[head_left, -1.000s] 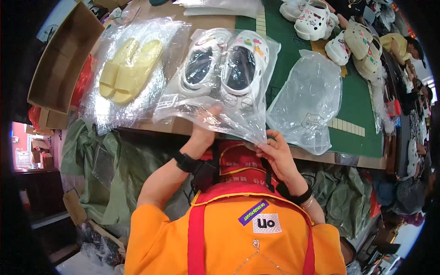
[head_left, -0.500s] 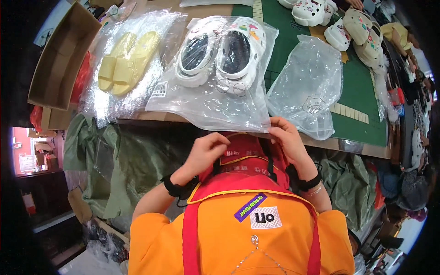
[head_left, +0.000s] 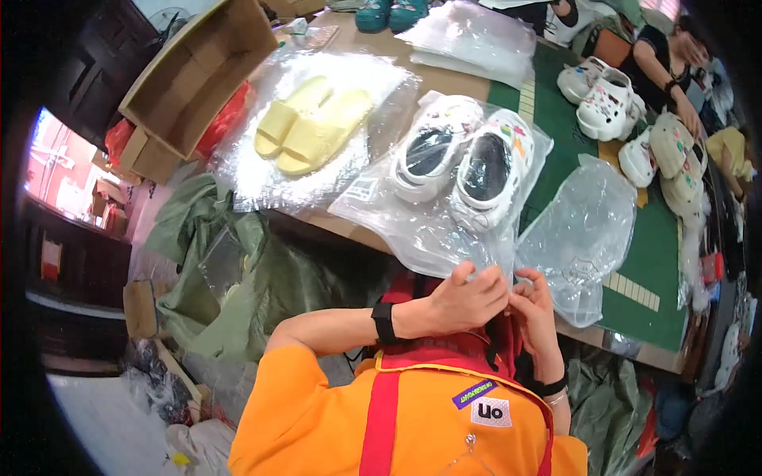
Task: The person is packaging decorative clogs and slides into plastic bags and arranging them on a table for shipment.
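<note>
A clear plastic bag (head_left: pixel 429 246) lies on the table with a pair of white clogs (head_left: pixel 486 178) inside; they have dark insoles and colourful charms. My left hand (head_left: pixel 468 303) has its fingers bent and closed at the bag's near right corner. Right beside it, my right hand (head_left: pixel 536 313) pinches the same corner between thumb and fingers. The bag's near edge hangs slightly over the table edge. An unfilled clear bag (head_left: pixel 583 230) lies just right of the clogs.
Left of the clogs, yellow slides (head_left: pixel 313 131) rest on clear wrapping. Beyond them stands an open cardboard box (head_left: pixel 198 79). Stacked clear bags (head_left: pixel 472 40) lie at the back. More decorated clogs (head_left: pixel 607 103) sit at right, near another person (head_left: pixel 667 67). Green sheeting (head_left: pixel 202 278) hangs below the table.
My left hand has moved right to the bag's corner, beside my right hand. The view has shifted, so the table now appears tilted and more of its far side shows.
</note>
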A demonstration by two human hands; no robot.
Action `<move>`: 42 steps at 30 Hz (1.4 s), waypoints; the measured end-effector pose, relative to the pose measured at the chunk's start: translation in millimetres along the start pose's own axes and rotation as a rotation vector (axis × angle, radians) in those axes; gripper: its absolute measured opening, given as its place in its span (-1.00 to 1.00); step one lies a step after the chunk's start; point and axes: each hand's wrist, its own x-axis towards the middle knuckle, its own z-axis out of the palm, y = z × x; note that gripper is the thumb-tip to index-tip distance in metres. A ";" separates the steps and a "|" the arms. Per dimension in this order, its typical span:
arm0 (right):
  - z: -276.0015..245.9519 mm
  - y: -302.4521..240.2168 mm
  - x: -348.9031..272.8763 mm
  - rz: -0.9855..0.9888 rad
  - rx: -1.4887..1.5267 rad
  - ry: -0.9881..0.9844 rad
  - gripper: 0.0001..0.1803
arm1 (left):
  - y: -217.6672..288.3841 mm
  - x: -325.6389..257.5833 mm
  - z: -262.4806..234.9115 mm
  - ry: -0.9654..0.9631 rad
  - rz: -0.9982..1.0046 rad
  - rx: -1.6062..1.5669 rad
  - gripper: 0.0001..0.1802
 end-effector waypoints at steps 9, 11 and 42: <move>-8.3 4.1 9.2 -0.082 -0.318 -0.064 -0.66 | -13.5 3.9 3.4 0.014 0.133 -0.071 -0.93; -2.1 -3.7 6.7 -0.037 -0.258 -0.027 -0.69 | -19.9 6.4 4.4 0.042 0.186 -0.065 -0.93; 6.1 -26.9 27.3 -0.063 -0.300 -0.039 -0.35 | -205.3 -77.8 -28.6 -0.188 -1.218 -1.005 -0.52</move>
